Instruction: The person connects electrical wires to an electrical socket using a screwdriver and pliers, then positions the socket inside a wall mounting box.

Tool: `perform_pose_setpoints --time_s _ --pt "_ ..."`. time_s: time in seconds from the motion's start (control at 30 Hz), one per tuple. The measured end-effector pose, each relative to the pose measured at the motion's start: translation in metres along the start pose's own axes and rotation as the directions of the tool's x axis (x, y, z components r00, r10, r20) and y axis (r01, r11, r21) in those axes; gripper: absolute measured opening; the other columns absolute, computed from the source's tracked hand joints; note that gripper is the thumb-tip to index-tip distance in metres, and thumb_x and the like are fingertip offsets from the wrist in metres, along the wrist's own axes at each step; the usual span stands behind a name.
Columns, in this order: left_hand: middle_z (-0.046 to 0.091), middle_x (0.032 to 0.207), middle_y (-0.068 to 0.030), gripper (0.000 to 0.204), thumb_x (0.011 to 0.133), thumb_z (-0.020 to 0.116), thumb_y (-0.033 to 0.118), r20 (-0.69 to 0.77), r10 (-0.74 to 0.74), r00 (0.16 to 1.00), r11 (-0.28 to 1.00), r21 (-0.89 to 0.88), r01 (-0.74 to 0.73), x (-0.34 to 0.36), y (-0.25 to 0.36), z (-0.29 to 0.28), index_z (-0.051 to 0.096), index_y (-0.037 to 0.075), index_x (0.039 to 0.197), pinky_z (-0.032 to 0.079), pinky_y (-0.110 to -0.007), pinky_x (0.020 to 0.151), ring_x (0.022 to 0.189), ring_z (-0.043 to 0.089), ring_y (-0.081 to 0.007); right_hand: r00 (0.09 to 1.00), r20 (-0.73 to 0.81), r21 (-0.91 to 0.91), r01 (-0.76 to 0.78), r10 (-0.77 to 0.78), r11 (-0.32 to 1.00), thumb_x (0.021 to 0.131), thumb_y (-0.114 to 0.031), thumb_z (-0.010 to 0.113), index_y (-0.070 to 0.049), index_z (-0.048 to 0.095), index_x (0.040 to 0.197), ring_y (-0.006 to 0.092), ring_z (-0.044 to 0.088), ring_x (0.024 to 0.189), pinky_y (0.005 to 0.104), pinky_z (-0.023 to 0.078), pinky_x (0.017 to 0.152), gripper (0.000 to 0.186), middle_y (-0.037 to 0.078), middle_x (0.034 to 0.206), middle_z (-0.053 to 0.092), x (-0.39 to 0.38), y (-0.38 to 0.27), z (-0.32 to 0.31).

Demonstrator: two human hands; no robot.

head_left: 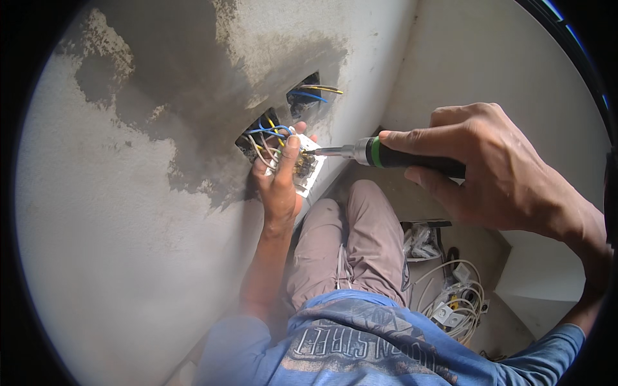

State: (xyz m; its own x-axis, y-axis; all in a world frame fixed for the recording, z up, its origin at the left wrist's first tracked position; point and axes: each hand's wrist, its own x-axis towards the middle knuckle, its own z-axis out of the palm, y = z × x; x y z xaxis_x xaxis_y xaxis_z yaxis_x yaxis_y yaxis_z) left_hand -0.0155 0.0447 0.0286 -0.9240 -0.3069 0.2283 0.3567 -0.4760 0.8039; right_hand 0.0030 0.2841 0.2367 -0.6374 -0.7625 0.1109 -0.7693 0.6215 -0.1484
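Observation:
My left hand (280,183) grips a white electrical socket (310,177) from behind and below, its thumb lying over the terminal side. Blue, yellow and pale wires run from the socket into a square wall opening (250,143). My right hand (489,167) is closed on a black-and-green screwdriver (386,152), whose tip meets the socket's terminals near my left thumb. A second opening (297,101) above and right has blue, yellow and brown wire ends sticking out.
The wall (96,231) has grey patches around the openings. My bent legs (370,238) are below me. At lower right lie an open container of small bagged parts (421,243), white cable coils (476,283) and white fittings (444,313). Another wall (483,64) stands to the right.

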Motion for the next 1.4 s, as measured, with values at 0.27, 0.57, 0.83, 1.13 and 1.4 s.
perform_pose_setpoints --time_s 0.27,0.57,0.83,1.13,1.4 --pt "0.067 0.123 -0.0223 0.017 0.100 0.062 0.004 -0.003 0.000 1.000 0.999 -0.053 0.000 0.003 0.000 0.004 0.061 -0.002 0.116 0.061 -0.039 0.091 0.104 0.071 -0.0272 0.939 -0.008 -0.600 0.271 -0.344 0.753 0.085 -0.020 0.078 -0.023 0.069 0.133 0.0137 0.062 0.062 0.0307 0.057 0.057 0.048 0.002 0.071 0.054 0.002 0.003 0.005" --pt "0.067 0.123 -0.0214 0.020 0.100 0.062 0.006 -0.006 0.002 1.000 1.000 -0.026 -0.002 0.000 0.003 0.001 0.060 -0.002 0.118 0.062 -0.040 0.089 0.104 0.071 -0.0293 0.978 0.002 -0.307 0.200 -0.209 0.931 0.085 -0.014 0.079 -0.015 0.075 0.122 0.0150 0.063 0.057 0.0339 0.050 0.048 0.038 0.006 0.071 0.060 0.012 0.001 -0.002" --pt "0.067 0.123 -0.0214 0.017 0.100 0.063 0.004 -0.004 -0.005 1.000 0.999 -0.049 0.005 0.001 0.003 0.003 0.061 -0.001 0.116 0.061 -0.039 0.092 0.104 0.070 -0.0267 0.996 -0.059 -0.033 0.069 -0.071 0.997 0.081 -0.009 0.080 -0.012 0.073 0.125 0.0231 0.066 0.062 0.0398 0.053 0.061 0.045 0.010 0.081 0.071 0.013 0.001 0.004" --pt "0.065 0.129 -0.0223 0.022 0.101 0.062 0.008 0.043 -0.049 0.998 0.994 -0.093 0.053 0.003 0.000 -0.001 0.061 0.000 0.121 0.060 -0.040 0.093 0.110 0.069 -0.0295 0.996 0.086 -0.202 0.029 -0.012 0.979 0.083 -0.011 0.077 -0.014 0.061 0.141 0.0261 0.067 0.071 0.0418 0.054 0.066 0.061 0.010 0.089 0.070 0.004 0.001 -0.014" --pt "0.049 0.150 -0.0225 0.056 0.107 0.048 0.035 0.128 -0.038 0.991 0.989 -0.137 0.055 -0.031 0.005 -0.022 0.040 0.001 0.151 0.039 -0.048 0.116 0.139 0.049 -0.0315 0.800 0.183 0.372 -0.595 0.572 0.713 0.077 -0.015 0.069 0.006 0.056 0.128 0.0487 0.060 0.114 0.0488 0.049 0.099 0.056 0.031 0.116 0.064 -0.192 0.086 0.176"
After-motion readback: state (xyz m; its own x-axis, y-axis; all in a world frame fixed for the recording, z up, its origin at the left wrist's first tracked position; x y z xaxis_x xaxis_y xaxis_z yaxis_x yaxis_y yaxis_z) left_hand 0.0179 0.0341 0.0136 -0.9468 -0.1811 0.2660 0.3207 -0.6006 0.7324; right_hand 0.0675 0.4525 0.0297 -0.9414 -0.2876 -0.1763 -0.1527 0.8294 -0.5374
